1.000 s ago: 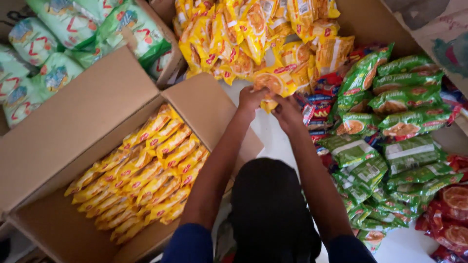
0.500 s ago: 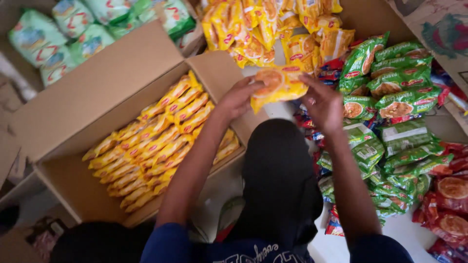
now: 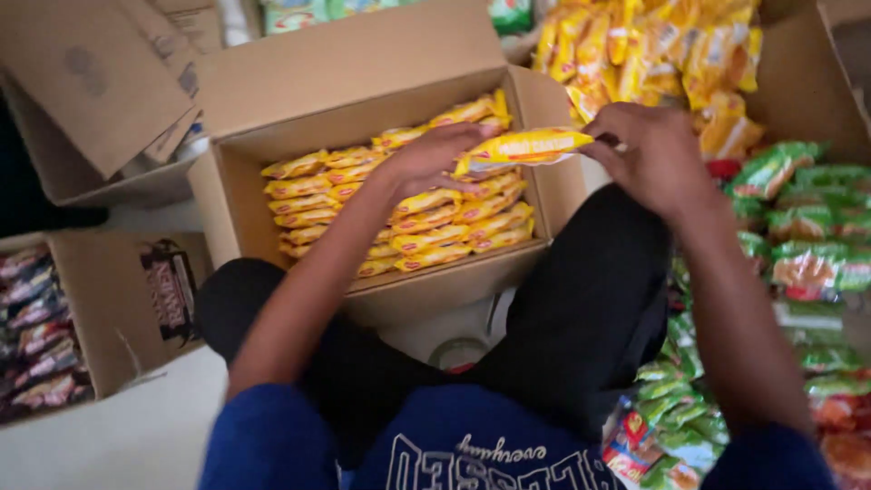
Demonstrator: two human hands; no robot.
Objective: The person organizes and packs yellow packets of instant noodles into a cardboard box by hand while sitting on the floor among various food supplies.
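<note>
The person sits on the floor [image 3: 118, 436] with black-clad legs spread around an open carton [image 3: 381, 118], the largest thing in view, which stands straight ahead with its flaps raised. Inside it, yellow packets [image 3: 408, 218] stand on edge in close rows, filling most of the bottom.

Behind the carton's left corner a second, empty carton [image 3: 100, 82] lies tilted. At the left edge of the floor a smaller box [image 3: 100, 308] holds dark red packets [image 3: 36, 336]. Beyond the carton's far right corner a loose heap of yellow packets [image 3: 662, 54] is piled, and along the right side of the floor green packets [image 3: 798, 218] lie spread out, some red ones near the lower right corner.

Both hands are raised over the carton's right half. Between them they hold one packet [image 3: 522, 147], yellow, lying level just above the packed rows and near the right wall. The left hand [image 3: 431, 159] has its grip clenched on the packet's left end, fingers curled beneath it. The right hand [image 3: 649, 154] pinches the packet's right end, with its knuckles over the carton's right wall.
</note>
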